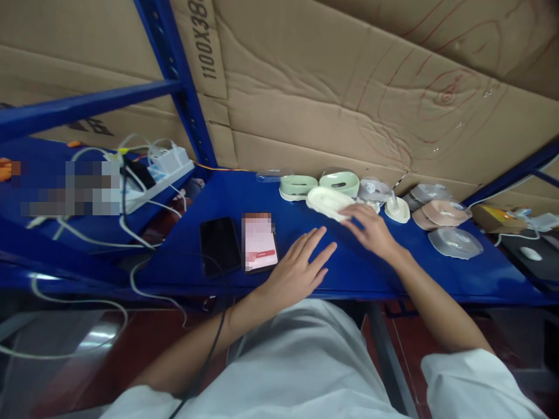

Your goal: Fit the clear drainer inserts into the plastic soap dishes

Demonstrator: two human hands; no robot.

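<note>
My right hand (pixel 369 227) grips the near right end of a cream oval soap dish (pixel 328 201), with its fingertips closed on the rim. The dish is tilted a little in front of two green oval soap dishes (pixel 338 183). Whether it touches the table is hard to tell. My left hand (pixel 299 265) hovers over the table's front edge with fingers spread and nothing in it. Just left of it is a phone with a lit pink screen (pixel 261 244). A small cream piece with a raised spout-like part (pixel 397 208) stands right of my right hand.
On the blue table (pixel 349 270) lie a dark phone (pixel 220 245), clear lids (pixel 456 241) and a pinkish dish (pixel 441 214). Cables and a power strip (pixel 161 174) crowd the left. Cardboard (pixel 305 105) walls the back; a blue post (pixel 174 75) rises at back left.
</note>
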